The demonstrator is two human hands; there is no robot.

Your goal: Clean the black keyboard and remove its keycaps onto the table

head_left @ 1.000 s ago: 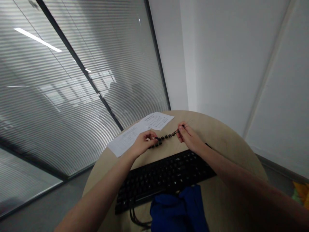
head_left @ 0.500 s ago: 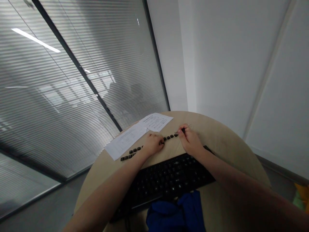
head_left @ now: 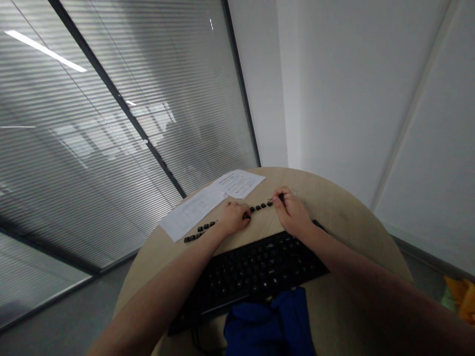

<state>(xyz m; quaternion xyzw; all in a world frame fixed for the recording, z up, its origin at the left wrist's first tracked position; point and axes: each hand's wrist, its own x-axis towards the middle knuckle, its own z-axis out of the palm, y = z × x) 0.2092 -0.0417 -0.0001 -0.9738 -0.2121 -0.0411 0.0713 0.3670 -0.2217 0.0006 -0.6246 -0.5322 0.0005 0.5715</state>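
Several small black keycaps (head_left: 258,207) lie in rows on the round wooden table (head_left: 349,217), behind a black keyboard (head_left: 256,272). My left hand (head_left: 235,217) rests over the rows with its fingers curled down around a black keycap at the fingertips. To its right, my right hand (head_left: 291,210) is closed, thumb against fingers, on a small black object with thin wires sticking out. Its exact shape is too small to tell. The right end of the keycap row lies just left of this hand. Part of the rows is hidden behind my left hand and forearm.
Printed white papers (head_left: 196,210) lie at the table's back left. Blue cloth (head_left: 267,324) sits at the near edge, below the keyboard. A glass partition with blinds stands left, a white wall right. Something orange (head_left: 465,296) shows at the far right.
The view has shifted slightly. My left hand's fingers are still at the row, with a dark keycap showing a little differently under them. My right hand keeps its hold.
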